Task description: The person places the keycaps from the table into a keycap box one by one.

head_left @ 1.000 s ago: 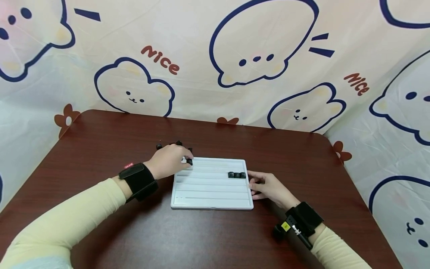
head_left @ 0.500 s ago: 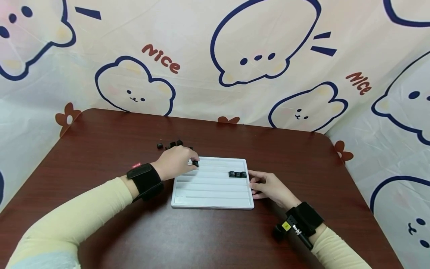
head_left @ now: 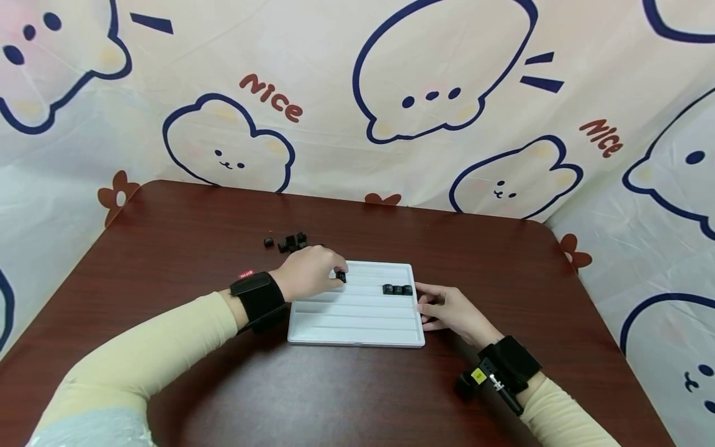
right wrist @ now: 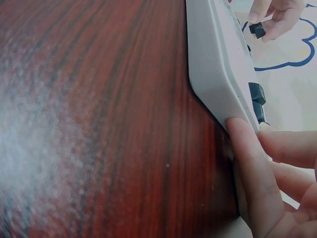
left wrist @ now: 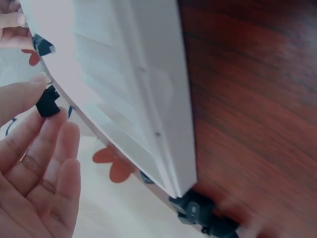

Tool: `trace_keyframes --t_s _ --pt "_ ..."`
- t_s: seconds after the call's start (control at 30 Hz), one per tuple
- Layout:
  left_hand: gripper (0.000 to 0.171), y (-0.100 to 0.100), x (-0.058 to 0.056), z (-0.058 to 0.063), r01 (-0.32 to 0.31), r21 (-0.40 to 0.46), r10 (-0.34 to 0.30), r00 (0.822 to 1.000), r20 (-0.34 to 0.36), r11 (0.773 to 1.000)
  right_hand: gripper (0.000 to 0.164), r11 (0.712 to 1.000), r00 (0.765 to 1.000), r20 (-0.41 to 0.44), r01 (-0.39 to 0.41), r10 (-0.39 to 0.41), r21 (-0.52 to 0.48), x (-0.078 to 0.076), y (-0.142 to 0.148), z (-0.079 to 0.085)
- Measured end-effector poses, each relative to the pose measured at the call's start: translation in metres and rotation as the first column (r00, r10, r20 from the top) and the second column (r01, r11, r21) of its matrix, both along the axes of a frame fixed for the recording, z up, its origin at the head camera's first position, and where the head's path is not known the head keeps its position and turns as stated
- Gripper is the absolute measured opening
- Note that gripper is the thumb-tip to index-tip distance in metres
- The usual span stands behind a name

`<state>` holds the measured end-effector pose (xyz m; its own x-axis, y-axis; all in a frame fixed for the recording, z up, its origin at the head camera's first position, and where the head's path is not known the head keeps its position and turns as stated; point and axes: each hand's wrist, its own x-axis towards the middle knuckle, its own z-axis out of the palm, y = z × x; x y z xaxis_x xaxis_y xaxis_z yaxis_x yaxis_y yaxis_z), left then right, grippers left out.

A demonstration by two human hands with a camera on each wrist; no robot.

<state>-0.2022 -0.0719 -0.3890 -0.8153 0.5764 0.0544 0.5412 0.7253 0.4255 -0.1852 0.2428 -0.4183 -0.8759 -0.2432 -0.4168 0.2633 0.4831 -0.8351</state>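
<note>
My left hand [head_left: 313, 273] pinches a black keycap [left wrist: 48, 102] between thumb and fingertips, over the upper left part of a white ridged tray [head_left: 357, 320]. Three black keycaps [head_left: 398, 290] sit side by side at the right end of one of the tray's channels. At the tray's right edge is my right hand [head_left: 455, 313], its fingertips touching the side wall and rim. In the right wrist view, one finger [right wrist: 245, 153] lies against the tray's outer wall, close to the row of keycaps [right wrist: 257, 99].
Several loose black keycaps [head_left: 292, 242] lie in a small pile behind the tray's left corner, with a single keycap [head_left: 269, 243] a little to their left. The brown wooden table [head_left: 357, 397] ends at a patterned cloth [head_left: 329, 155] behind.
My left hand has moved right over the tray with the pinched keycap, uncovering more of the pile behind it. The right hand stays at the tray's edge.
</note>
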Motion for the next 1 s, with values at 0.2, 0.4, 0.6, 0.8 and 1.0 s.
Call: trace_keyframes --t_s 0.2,0.4,0.6,0.8,1.0 --pt "0.021 0.011 0.001 -0.002 0.032 -0.008 -0.033 0.999 -0.009 0.999 0.058 1.000 1.000 0.003 -0.004 0.004 -0.006 -0.001 0.000 -0.001" --pt "0.018 0.017 0.003 -0.004 0.060 -0.005 -0.060 0.998 -0.015 0.998 0.059 1.000 1.000 0.006 -0.009 0.009 -0.013 -0.001 0.000 -0.002" --pt "0.019 0.025 0.001 -0.001 0.089 -0.005 -0.089 0.995 -0.035 0.996 0.059 1.000 1.000 0.002 -0.007 0.007 -0.004 0.000 0.002 -0.001" --pt "0.021 0.033 -0.001 -0.001 0.118 0.013 -0.117 0.992 -0.035 0.993 0.058 1.000 1.000 0.004 -0.001 0.001 -0.002 0.001 0.003 -0.001" --pt "0.022 0.040 -0.004 -0.003 0.121 0.010 -0.121 0.993 -0.015 0.993 0.059 1.000 1.000 -0.008 0.003 -0.003 -0.001 0.001 0.001 -0.001"
